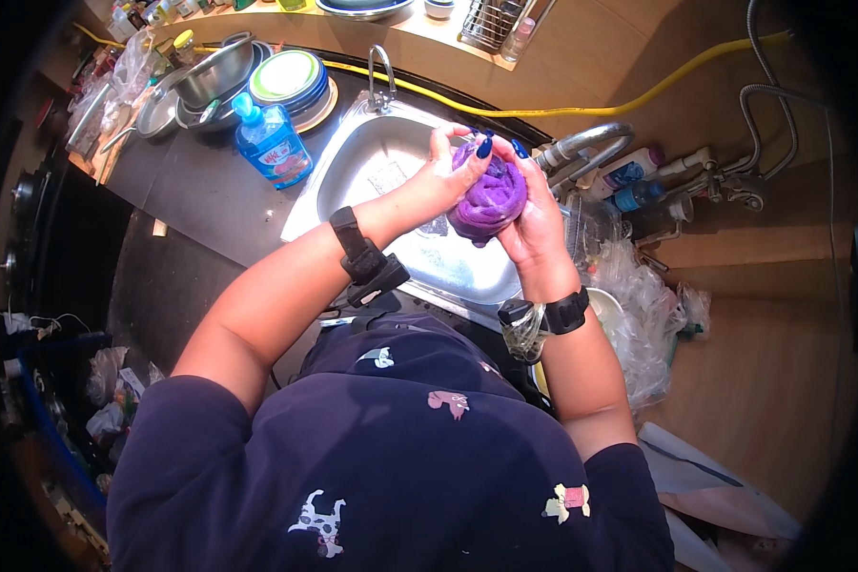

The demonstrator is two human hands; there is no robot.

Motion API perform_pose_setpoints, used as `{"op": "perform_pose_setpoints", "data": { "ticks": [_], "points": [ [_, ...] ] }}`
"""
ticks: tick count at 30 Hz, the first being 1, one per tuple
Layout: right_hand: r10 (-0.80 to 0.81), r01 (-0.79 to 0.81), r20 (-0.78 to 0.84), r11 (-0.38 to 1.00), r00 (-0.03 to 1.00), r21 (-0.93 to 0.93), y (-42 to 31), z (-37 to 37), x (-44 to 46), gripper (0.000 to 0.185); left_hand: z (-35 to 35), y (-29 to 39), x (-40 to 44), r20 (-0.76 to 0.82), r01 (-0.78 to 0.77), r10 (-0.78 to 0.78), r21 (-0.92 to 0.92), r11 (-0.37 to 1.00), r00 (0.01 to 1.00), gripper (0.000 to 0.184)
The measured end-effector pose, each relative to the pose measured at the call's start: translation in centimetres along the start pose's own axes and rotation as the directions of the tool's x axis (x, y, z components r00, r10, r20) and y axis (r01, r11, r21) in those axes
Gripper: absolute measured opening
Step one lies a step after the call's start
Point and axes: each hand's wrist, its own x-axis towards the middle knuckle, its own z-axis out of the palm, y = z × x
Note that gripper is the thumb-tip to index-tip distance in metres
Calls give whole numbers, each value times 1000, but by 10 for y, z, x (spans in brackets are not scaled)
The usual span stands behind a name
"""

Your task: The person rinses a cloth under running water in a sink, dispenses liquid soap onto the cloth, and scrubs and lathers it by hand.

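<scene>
Over the steel sink (338, 181), a bunched purple cloth (488, 200) is held up between my two hands. My left hand (448, 179) grips it from the left, with its thumb and fingertips at the top. On the other side my right hand (541, 221) curls round it, fingers near the top and palm against its side. The cloth looks wet and twisted into folds; whether anything is inside it is hidden. Left of the sink stands a blue dish soap bottle (273, 143). A small curved tap (381, 71) rises at the sink's back rim.
Stacked plates (288, 78) and steel pots (212, 81) stand on the dark counter (176, 181) at the left. A larger faucet (591, 143) reaches in from the right, near several bottles and plastic bags (629, 324). Along the back runs a yellow hose (534, 112).
</scene>
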Motion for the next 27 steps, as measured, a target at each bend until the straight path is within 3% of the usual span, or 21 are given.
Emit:
{"op": "perform_pose_setpoints", "data": {
  "ticks": [2, 5, 8, 10, 13, 17, 20, 21, 25, 27],
  "points": [
    [-36, 35, -9, 994, 999, -101, 1, -2, 2, 37, -1, -3, -2, 24, 9, -10, 17, 1000, 1000, 74],
    [-1, 8, 66, 995, 998, -100, -4, 3, -4, 37, -1, 2, -11, 142, 190, -158, -258, 947, 977, 78],
    [-52, 62, 78, 989, 996, -133, -6, 9, -9, 38, -17, 18, -12, 592, 517, -294, -249, 819, 751, 69],
    [-114, 126, 69, 970, 991, -207, -7, 15, -11, 33, -15, 27, -18, 670, 577, -300, -234, 783, 679, 61],
    [-221, 241, 94, 893, 971, -379, -6, 23, -13, 26, -10, 27, -21, 684, 597, -314, -222, 771, 659, 53],
    [-165, 210, 137, 862, 977, -462, -10, 25, -12, 24, -5, 35, -24, 609, 538, -338, -176, 824, 717, 46],
    [-118, 220, 239, 860, 964, -461, -5, 13, -7, 27, 0, 39, -21, 524, 456, -380, -19, 890, 763, 39],
    [-87, 148, 155, 885, 984, -442, -3, 15, -10, 26, 1, 39, -21, 493, 430, -396, 47, 902, 775, 36],
    [-167, 216, 153, 889, 974, -404, 4, 8, -7, 28, 10, 34, -21, 320, 348, -394, 194, 917, 862, 24],
    [-144, 173, 101, 889, 984, -423, -1, 8, -8, 30, 14, 40, -20, 253, 410, -447, 186, 893, 858, 23]
  ]
}}
